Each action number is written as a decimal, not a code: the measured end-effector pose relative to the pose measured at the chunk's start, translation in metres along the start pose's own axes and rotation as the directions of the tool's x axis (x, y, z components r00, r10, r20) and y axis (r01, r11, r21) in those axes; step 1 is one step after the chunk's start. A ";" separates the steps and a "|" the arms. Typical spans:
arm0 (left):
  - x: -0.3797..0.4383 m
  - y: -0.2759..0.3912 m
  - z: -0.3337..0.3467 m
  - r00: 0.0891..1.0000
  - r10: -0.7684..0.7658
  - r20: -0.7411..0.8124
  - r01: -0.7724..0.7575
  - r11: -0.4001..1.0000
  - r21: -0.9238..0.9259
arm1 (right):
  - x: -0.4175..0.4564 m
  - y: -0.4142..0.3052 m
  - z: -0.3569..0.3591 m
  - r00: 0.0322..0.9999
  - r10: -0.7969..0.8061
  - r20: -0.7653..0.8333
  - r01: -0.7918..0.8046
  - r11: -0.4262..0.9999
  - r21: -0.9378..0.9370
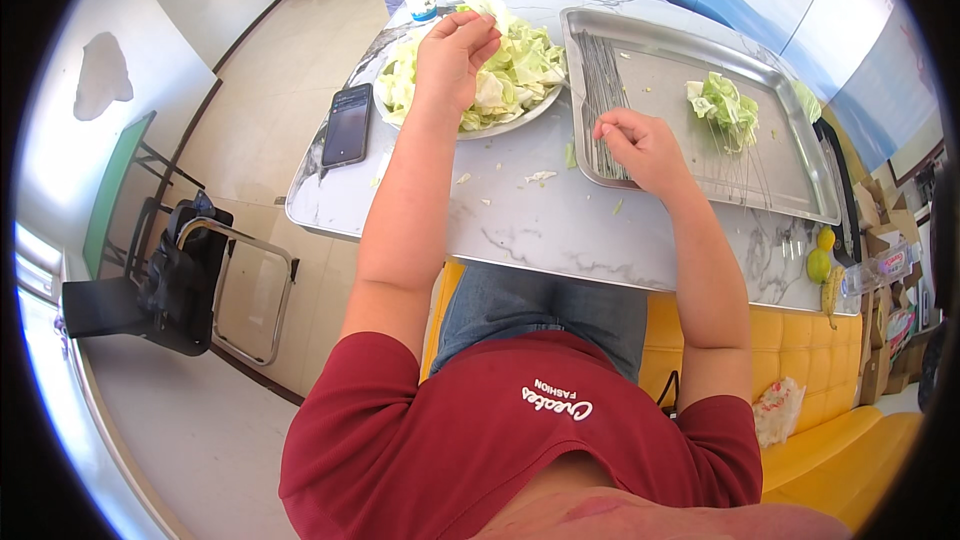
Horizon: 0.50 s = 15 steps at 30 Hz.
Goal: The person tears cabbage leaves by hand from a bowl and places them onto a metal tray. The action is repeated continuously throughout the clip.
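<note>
My left hand [457, 52], raised over a plate [480, 133] heaped with torn cabbage leaves [517, 60], pinches a pale cabbage leaf [484, 4] between thumb and fingers. To the right, my right hand [641, 146] has its fingers curled over the lower left part of a metal tray [705, 34]. Beside and partly under these fingers lies a bundle of thin grey skewers [602, 67]; whether the hand holds one is unclear. Cabbage pieces [726, 109] threaded on several thin skewers rest at the tray's right side.
A smartphone [348, 124] lies left of the plate. Two paper cups [420, 1] stand behind it. Cabbage scraps [540, 176] dot the marble-patterned table [517, 217]. At the right are a green fruit [818, 265], a yellow fruit [826, 238], a banana [831, 291] and a plastic bottle [874, 275].
</note>
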<state>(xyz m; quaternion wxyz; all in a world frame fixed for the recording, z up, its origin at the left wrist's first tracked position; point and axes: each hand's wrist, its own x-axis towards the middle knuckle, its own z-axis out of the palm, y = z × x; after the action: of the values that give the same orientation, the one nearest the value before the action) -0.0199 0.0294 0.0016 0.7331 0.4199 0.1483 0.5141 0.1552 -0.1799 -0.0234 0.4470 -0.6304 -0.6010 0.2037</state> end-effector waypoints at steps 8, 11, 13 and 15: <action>0.003 -0.001 -0.001 0.987 0.158 0.010 -0.158 0.987 -0.013 | -0.001 -0.003 0.001 1.000 0.004 -0.013 -0.004 1.000 0.005; 0.001 -0.002 0.002 0.973 0.232 0.018 -0.233 0.969 0.081 | 0.000 0.002 0.001 1.000 0.001 -0.015 -0.001 1.000 0.012; 0.001 -0.002 0.002 0.966 0.255 0.025 -0.256 0.957 0.136 | 0.000 0.001 0.001 1.000 0.004 -0.013 -0.004 1.000 0.006; 0.001 -0.001 0.001 0.966 0.257 0.036 -0.259 0.948 0.186 | 0.000 0.000 0.000 1.000 0.014 -0.010 -0.014 1.000 0.003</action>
<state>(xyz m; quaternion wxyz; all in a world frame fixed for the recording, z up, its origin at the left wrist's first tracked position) -0.0183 0.0293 0.0018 0.6173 0.5062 0.1364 0.5866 0.1547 -0.1799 -0.0236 0.4495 -0.6349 -0.5942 0.2047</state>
